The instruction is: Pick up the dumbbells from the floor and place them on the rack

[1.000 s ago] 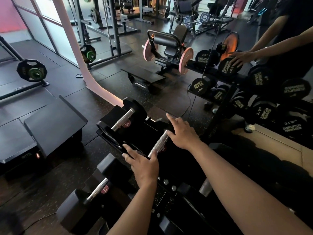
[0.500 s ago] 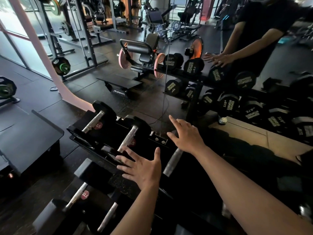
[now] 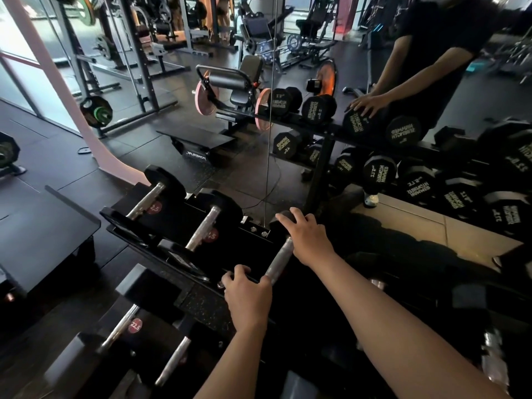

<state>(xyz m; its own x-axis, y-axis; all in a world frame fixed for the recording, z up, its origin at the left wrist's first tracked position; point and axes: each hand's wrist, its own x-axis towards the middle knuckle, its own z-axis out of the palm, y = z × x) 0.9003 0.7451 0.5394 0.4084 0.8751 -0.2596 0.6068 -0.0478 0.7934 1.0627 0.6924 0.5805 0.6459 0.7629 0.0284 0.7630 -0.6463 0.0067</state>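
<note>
A black dumbbell with a steel handle [image 3: 277, 260] lies on the top tier of the black rack [image 3: 256, 230], third from the left. My left hand [image 3: 244, 298] curls over its near head. My right hand [image 3: 309, 240] drapes over its far head, by the mirror. To the left, two more dumbbells rest on the same tier: one marked 2.5 [image 3: 146, 200] and another [image 3: 203, 227] beside it. On the lower tier lie a 22.5 dumbbell [image 3: 121, 329] and a second one [image 3: 172, 361].
A wall mirror [image 3: 403, 168] right behind the rack reflects the rack, several round dumbbells and a person in black. A flat black bench [image 3: 43, 226] stands left of the rack. Weight machines and plate-loaded bars fill the floor beyond.
Both hands left the second dumbbell, passed open through the air to the right, and now rest on the heads of the third dumbbell. My view shifted right and closer.
</note>
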